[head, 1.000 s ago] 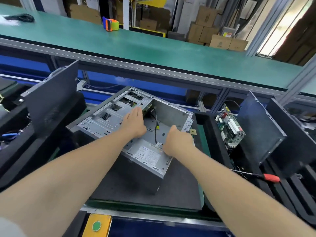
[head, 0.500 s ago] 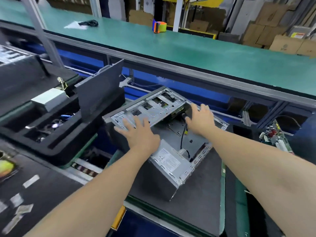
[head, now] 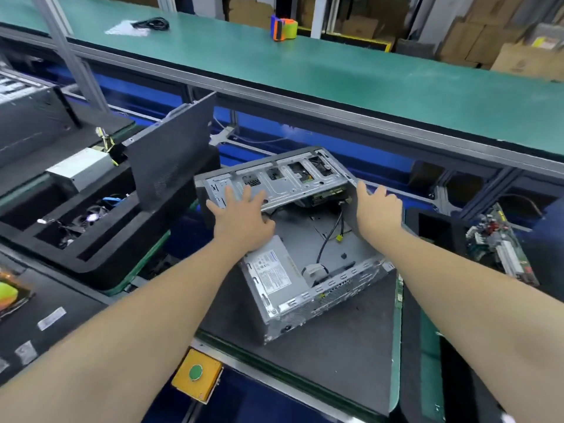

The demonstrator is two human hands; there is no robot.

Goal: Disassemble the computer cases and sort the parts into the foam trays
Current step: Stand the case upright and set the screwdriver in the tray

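An opened grey metal computer case (head: pixel 308 239) lies tilted on a dark foam mat (head: pixel 335 346), its inside showing loose black cables and a labelled power supply (head: pixel 271 270). My left hand (head: pixel 241 218) lies spread on the drive-bay frame at the case's front, thumb tucked under the frame's edge. My right hand (head: pixel 377 206) holds the case's far right corner and wall. A black foam tray (head: pixel 100 227) at the left holds a side panel (head: pixel 171 154) standing upright, a silver drive (head: pixel 76 169) and cables.
A green circuit board (head: pixel 500 242) leans in a foam tray at the right. A green conveyor bench (head: pixel 305 65) runs behind, carrying a tape dispenser (head: pixel 283 27) and a bagged cable (head: pixel 146 24). A yellow box with a green button (head: pixel 197 374) sits on the front rail.
The case has swung round on the mat, its front end now further right. My right hand moved from the inside to the far right corner. My view shifted left.
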